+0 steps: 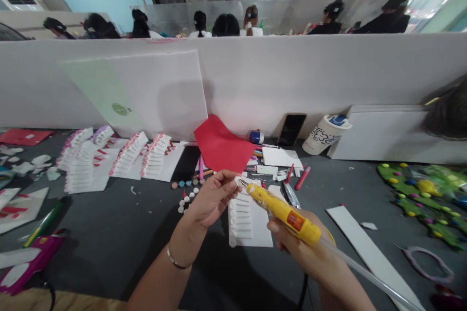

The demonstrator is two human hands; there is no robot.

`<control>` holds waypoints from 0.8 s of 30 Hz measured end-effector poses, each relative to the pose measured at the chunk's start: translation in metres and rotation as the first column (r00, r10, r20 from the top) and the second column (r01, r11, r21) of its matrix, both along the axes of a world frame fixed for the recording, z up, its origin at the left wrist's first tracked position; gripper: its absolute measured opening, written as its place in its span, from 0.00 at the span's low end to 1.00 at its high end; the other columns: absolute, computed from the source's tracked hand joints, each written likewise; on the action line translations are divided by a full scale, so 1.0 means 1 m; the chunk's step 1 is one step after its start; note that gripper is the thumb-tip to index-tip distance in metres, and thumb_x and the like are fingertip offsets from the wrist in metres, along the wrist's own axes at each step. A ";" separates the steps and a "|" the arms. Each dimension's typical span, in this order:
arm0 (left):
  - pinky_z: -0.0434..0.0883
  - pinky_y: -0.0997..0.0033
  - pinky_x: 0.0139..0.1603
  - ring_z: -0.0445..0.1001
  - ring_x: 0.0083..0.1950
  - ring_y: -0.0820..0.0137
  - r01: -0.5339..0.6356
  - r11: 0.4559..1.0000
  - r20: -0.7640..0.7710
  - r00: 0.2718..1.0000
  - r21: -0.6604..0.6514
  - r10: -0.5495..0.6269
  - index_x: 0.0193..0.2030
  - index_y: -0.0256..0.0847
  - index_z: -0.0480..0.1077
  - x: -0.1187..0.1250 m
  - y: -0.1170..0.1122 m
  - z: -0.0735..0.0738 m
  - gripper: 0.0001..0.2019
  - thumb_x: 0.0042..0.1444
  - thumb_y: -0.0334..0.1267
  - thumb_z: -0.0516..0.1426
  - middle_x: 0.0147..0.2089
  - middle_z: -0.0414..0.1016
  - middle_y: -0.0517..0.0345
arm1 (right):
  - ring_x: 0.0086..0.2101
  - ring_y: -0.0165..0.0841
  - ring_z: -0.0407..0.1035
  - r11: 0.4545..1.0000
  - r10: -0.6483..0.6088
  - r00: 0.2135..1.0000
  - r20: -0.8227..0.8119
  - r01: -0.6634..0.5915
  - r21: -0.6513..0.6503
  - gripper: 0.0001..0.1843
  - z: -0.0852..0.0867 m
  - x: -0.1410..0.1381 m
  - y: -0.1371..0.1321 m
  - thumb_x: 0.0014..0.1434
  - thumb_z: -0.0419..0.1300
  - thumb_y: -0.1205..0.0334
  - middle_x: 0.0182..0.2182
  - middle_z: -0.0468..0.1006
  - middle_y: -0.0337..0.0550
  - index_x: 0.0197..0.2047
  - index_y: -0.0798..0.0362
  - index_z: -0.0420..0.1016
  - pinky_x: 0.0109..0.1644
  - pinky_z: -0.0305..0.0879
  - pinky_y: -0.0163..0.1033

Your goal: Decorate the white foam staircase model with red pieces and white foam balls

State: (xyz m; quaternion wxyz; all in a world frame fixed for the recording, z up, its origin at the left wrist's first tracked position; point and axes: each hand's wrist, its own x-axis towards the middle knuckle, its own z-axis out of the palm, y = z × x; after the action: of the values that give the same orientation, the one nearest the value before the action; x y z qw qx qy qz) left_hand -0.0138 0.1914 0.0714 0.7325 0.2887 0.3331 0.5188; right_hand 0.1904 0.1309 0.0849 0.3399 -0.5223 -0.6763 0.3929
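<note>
My left hand [213, 199] pinches a small white round piece [238, 181] between thumb and fingertips. Wrapped around a yellow hot glue pen [273, 206] is my right hand [306, 245]; a long clear glue stick [368, 269] runs out of the pen's back end. The metal tip of the pen points at the white piece, and I cannot tell whether they touch. Beneath both hands lies a white card [263, 228] bearing a fanned row of white strips [241, 218] with round ends. Several white discs [187, 199] lie left of the card.
A red sheet [222, 143] leans at the back, near a dark phone [292, 129] and a paper cup [324, 135]. Finished-looking fans of strips [127, 155] stand at left, beside a magenta glue gun [32, 260]. At right are a long white strip [368, 252] and scissors [428, 262].
</note>
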 end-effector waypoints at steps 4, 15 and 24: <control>0.71 0.80 0.39 0.75 0.34 0.78 -0.008 1.000 -0.007 1.000 -0.016 0.008 0.34 0.37 0.76 0.000 -0.001 0.003 0.18 0.38 0.38 0.75 0.32 0.77 0.61 | 0.18 0.27 0.61 0.999 -0.013 1.000 -0.011 0.013 -0.029 0.24 -0.001 0.002 0.001 0.61 0.57 0.42 0.16 0.67 0.35 0.22 0.50 0.67 0.21 0.59 0.31; 0.67 0.73 0.38 0.71 0.36 0.72 -0.050 0.952 -0.514 0.832 0.302 0.207 0.38 0.40 0.76 -0.016 0.022 -0.012 0.11 0.50 0.40 0.66 0.35 0.76 0.57 | 0.17 0.28 0.63 0.983 -0.156 0.965 -0.212 0.172 0.060 0.25 -0.006 0.010 0.000 0.63 0.55 0.41 0.15 0.67 0.35 0.21 0.50 0.66 0.20 0.59 0.33; 0.66 0.65 0.47 0.73 0.43 0.64 0.525 0.822 -0.957 0.280 0.221 0.078 0.38 0.42 0.75 -0.019 0.017 -0.015 0.07 0.54 0.29 0.58 0.41 0.78 0.54 | 0.17 0.28 0.62 0.974 -0.205 0.944 -0.257 0.221 0.038 0.25 0.003 0.011 0.006 0.63 0.54 0.38 0.16 0.69 0.35 0.24 0.49 0.67 0.21 0.60 0.35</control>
State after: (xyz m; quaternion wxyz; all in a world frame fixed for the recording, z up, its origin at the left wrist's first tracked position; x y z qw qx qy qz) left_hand -0.0324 0.2087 0.0560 0.3627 0.7590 0.5011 0.2031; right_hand 0.2009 0.1369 0.0880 0.4805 -0.5267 -0.5798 0.3944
